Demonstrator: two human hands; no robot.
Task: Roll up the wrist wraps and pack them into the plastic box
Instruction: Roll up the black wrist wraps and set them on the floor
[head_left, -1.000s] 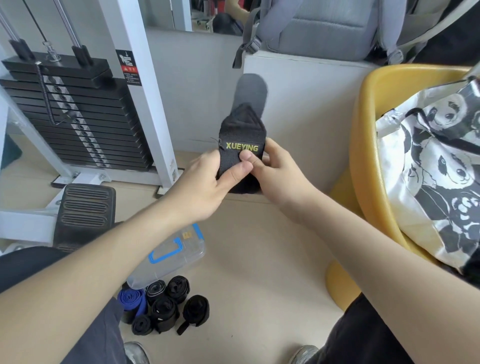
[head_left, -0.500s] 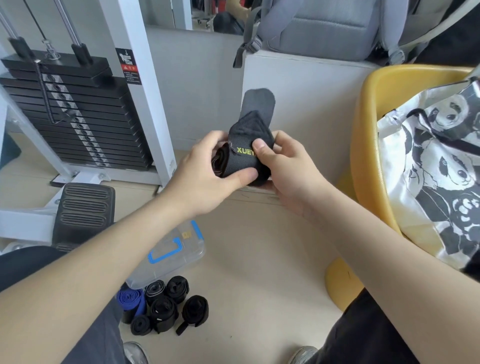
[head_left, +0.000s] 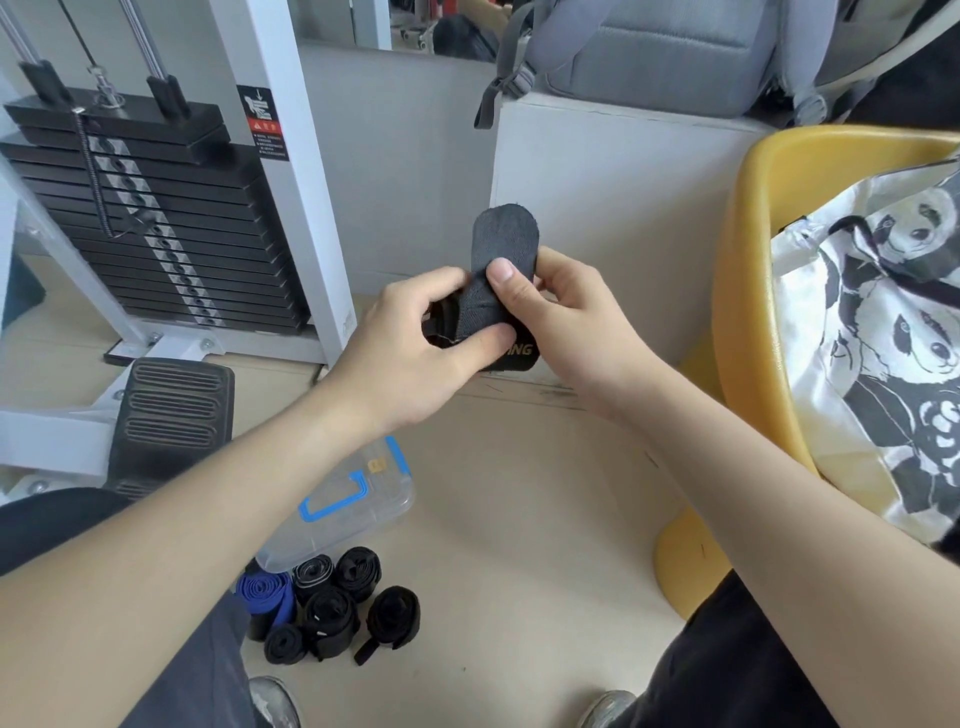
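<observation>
A weight stack (head_left: 156, 218) stood above and left of the plastic box (head_left: 363, 512). Rolled wraps (head_left: 332, 608), several black and one blue, lay on the floor just below the box. Above the box, the left hand (head_left: 410, 348) gripped a partly rolled black wrist wrap (head_left: 501, 244), thumb pressed across its front. The right hand (head_left: 571, 322) pinched the same wrap, thumb on its grey tab, which stuck upward. A yellow chair (head_left: 748, 291) holding a panda bag (head_left: 883, 338) sat well right of the box.
</observation>
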